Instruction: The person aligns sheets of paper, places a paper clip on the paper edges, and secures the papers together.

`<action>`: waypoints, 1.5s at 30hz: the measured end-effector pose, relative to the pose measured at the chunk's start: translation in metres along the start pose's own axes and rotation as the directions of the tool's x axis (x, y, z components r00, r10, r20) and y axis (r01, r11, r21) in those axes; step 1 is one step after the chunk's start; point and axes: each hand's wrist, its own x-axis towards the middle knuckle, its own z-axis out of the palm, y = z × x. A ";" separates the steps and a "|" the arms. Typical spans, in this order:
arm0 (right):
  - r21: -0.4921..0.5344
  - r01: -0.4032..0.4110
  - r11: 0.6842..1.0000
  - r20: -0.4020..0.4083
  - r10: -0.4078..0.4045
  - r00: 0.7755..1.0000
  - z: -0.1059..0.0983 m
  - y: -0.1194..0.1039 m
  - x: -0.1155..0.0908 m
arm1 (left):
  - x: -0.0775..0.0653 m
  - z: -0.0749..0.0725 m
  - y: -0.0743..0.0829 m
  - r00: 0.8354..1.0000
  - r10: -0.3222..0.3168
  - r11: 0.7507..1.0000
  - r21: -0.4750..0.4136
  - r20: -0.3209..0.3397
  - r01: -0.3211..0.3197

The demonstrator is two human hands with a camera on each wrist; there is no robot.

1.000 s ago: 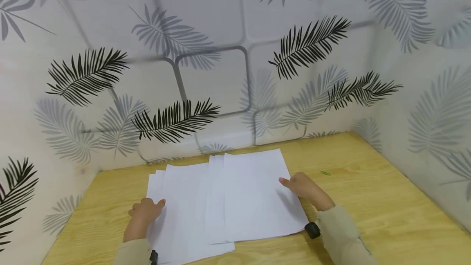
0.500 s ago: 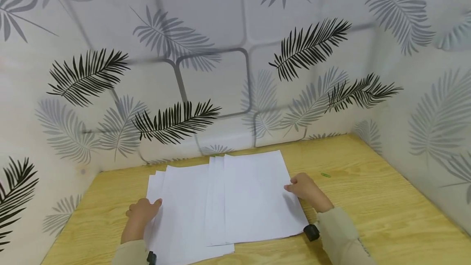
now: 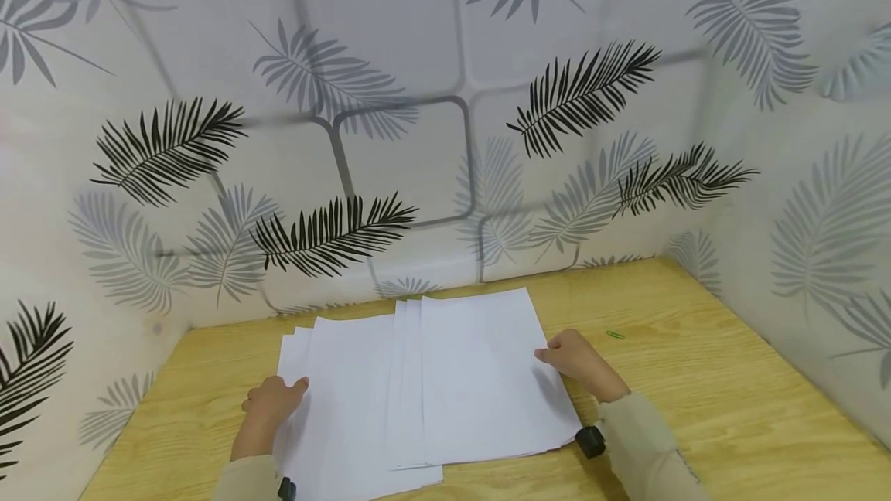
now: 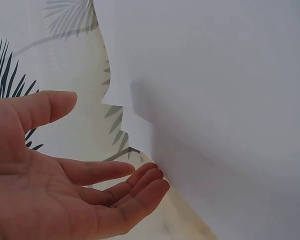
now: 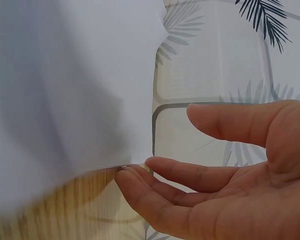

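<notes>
White paper sheets lie fanned across the table in two overlapping groups, a left group [image 3: 348, 408] and a right group [image 3: 487, 377]. At the outer edge of the left group is my left hand [image 3: 271, 400], its fingertips touching the sheets' edge while the thumb stays apart, as the left wrist view shows. My right hand [image 3: 574, 354] is at the right group's outer edge; in the right wrist view its fingertips meet the paper [image 5: 90, 100] from below, thumb raised clear. Neither hand pinches a sheet.
The wooden table [image 3: 668, 377] meets a wall [image 3: 404, 168] covered in leaf-patterned paper at the back and sides. A green paper clip [image 3: 615, 335] lies to the right of my right hand.
My right thumb has drawn in slightly toward its fingers since one second ago, and the hand has shifted a little right. My left hand and the sheets have barely moved.
</notes>
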 end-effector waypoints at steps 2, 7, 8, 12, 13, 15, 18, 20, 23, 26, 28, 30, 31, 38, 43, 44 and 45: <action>0.001 -0.001 1.000 0.006 0.001 1.000 0.001 0.001 0.002 | 0.001 0.000 0.000 1.000 -0.005 1.000 -0.003 0.001 0.005; -0.003 0.006 1.000 -0.002 -0.006 1.000 0.003 0.002 0.006 | 0.002 0.001 0.000 1.000 -0.012 1.000 0.003 0.001 0.012; -0.006 0.010 1.000 -0.004 -0.010 1.000 0.004 0.002 0.008 | 0.002 0.001 0.000 1.000 -0.013 1.000 0.003 0.000 0.013; -0.029 0.037 0.999 -0.012 -0.037 0.999 0.007 0.001 0.010 | 0.003 0.002 0.001 1.000 -0.006 1.000 0.015 -0.007 0.006; -0.032 0.041 0.999 -0.014 -0.041 0.999 0.008 0.001 0.010 | 0.003 0.002 0.001 1.000 0.000 1.000 0.021 -0.009 0.000; -0.037 0.046 0.998 -0.017 -0.047 0.999 0.009 -0.001 0.010 | 0.003 0.003 0.001 1.000 0.017 0.999 0.034 -0.012 -0.016; -0.048 0.048 0.998 -0.017 -0.049 0.999 0.011 -0.003 0.009 | 0.003 0.005 0.002 0.999 0.042 0.997 0.059 -0.018 -0.041; -0.066 0.052 0.996 -0.015 -0.053 0.998 0.012 -0.005 0.008 | 0.003 0.006 0.004 0.998 0.057 0.996 0.070 -0.020 -0.056; -0.103 0.063 0.993 -0.013 -0.065 0.998 0.012 -0.005 0.010 | 0.003 0.007 0.007 0.998 0.059 0.996 0.066 -0.021 -0.058; -0.122 0.053 0.991 0.000 -0.053 0.999 0.013 -0.006 0.012 | 0.003 0.009 0.011 0.999 0.050 0.997 0.067 -0.020 -0.048; -0.129 0.040 0.991 0.007 -0.040 0.999 0.013 -0.007 0.012 | 0.004 0.010 0.013 0.999 0.050 0.996 0.077 -0.021 -0.048; -0.141 0.037 0.989 0.014 -0.035 0.999 0.013 -0.008 0.012 | 0.005 0.012 0.015 0.998 0.057 0.995 0.088 -0.026 -0.055; -0.142 0.037 0.989 0.017 -0.035 0.999 0.013 -0.009 0.012 | 0.006 0.013 0.016 0.998 0.063 0.994 0.091 -0.028 -0.060; -0.141 0.045 0.989 0.028 -0.042 0.999 0.015 -0.014 0.010 | 0.007 0.016 0.024 0.998 0.062 0.996 0.070 -0.026 -0.060; -0.124 0.060 0.991 0.038 -0.055 0.998 0.016 -0.015 0.010 | 0.005 0.015 0.029 0.997 0.070 0.996 0.064 -0.018 -0.069; -0.120 0.064 0.991 0.040 -0.059 0.997 0.016 -0.015 0.009 | 0.004 0.015 0.030 0.997 0.074 0.995 0.066 -0.018 -0.072; -0.116 0.070 0.991 0.039 -0.066 0.997 0.017 -0.016 0.009 | 0.004 0.015 0.031 0.997 0.076 0.995 0.070 -0.016 -0.074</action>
